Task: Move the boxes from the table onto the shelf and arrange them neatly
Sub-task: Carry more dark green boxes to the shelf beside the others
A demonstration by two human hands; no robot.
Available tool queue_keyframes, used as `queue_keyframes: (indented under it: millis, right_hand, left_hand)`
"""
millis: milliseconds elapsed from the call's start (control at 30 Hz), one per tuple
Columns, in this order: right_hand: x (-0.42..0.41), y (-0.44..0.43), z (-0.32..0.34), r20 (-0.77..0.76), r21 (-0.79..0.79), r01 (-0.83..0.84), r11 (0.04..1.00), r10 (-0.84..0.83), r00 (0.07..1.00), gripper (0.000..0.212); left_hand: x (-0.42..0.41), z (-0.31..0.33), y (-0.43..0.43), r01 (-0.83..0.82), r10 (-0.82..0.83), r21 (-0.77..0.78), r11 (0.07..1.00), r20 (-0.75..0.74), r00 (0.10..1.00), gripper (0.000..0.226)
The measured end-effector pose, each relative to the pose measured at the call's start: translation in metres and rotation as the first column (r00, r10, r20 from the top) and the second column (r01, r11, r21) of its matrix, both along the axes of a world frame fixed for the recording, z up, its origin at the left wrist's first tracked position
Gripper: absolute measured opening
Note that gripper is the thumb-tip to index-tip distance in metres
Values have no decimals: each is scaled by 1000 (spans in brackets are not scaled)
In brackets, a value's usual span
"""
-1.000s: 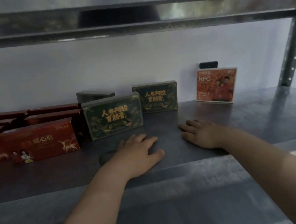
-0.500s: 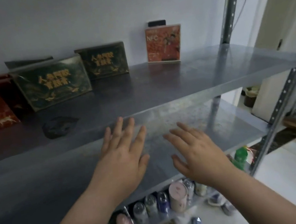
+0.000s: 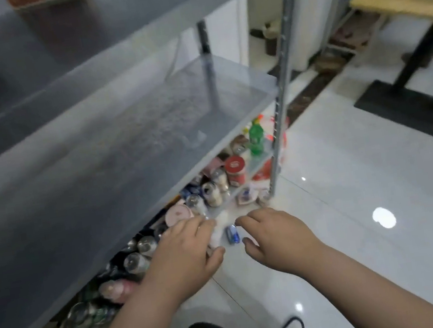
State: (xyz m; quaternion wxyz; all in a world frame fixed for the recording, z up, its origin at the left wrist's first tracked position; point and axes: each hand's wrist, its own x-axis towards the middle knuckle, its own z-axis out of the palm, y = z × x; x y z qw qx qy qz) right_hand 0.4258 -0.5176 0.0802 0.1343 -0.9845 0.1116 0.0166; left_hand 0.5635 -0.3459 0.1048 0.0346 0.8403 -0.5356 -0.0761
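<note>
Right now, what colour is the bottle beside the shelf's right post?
The bottle is green; the head view, the only one, shows it.

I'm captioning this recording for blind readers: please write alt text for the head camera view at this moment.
A person's empty left hand and right hand reach forward over a white floor beside a grey metal shelf. Cans and jars crowd its lowest level, a blue can lies between the hands, and a wooden table stands at upper right.

Grey metal shelf (image 3: 148,135), wooden table (image 3: 382,2) beyond
</note>
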Motion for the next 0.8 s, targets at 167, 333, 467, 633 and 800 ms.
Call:
queue_keyframes:
  millis: [167,333,467,633,800]
  right_hand:
    - [-55,2,-22,-106,60,277,959,-269,957,39]
    - [-105,42,-30,-183,29,594,804,-580,794,41]
    - [-141,103,-30,-204,38,823,566,-802,561,43]
    - [-191,200,-30,-228,29,969,243,-943,243,43]
    - [-246,291,-29,-242,22,1000,9,-970,15,43]
  left_hand:
    - [-11,-17,-48,269,-267,101,958,-28,963,56]
    - [-28,-31,-79,592,-586,119,797,-83,806,62]
    - [-59,-46,-80,796,-785,108,596,-129,606,57]
    - [-118,-58,-51,938,-923,101,332,-167,345,51]
    - [-191,-49,-2,990,-977,92,106,-177,121,57]
